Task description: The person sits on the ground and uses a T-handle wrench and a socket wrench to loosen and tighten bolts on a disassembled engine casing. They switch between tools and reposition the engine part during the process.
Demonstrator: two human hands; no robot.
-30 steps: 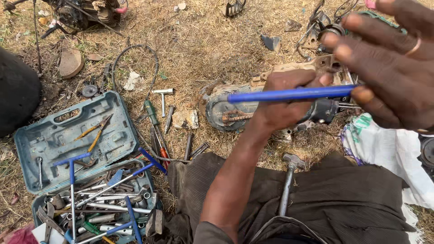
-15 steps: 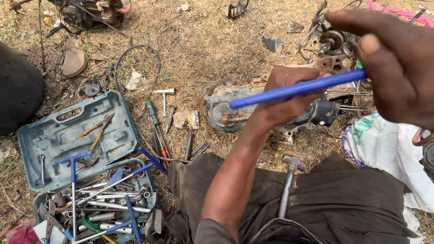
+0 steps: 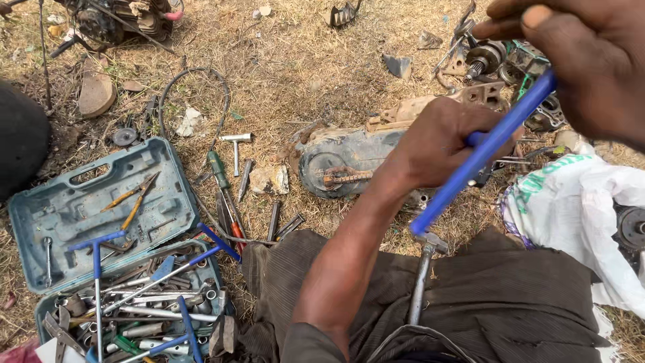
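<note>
Long blue-handled metal T-wrench (image 3: 484,151), above the grey oval engine cover (image 3: 349,161): left hand (image 3: 443,144) clenched mid-bar, right hand (image 3: 584,60) pinching the upper end. Could slip sideways if grips loosen.

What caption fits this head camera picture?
Both hands, left hand and right hand, grip a blue-handled wrench above an open toolbox.

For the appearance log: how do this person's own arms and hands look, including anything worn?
Both hands are bare, with no gloves. The left hand joins a bare forearm, its dark sleeve bunched near the elbow. The right hand shows no ring or sleeve in view.
</note>
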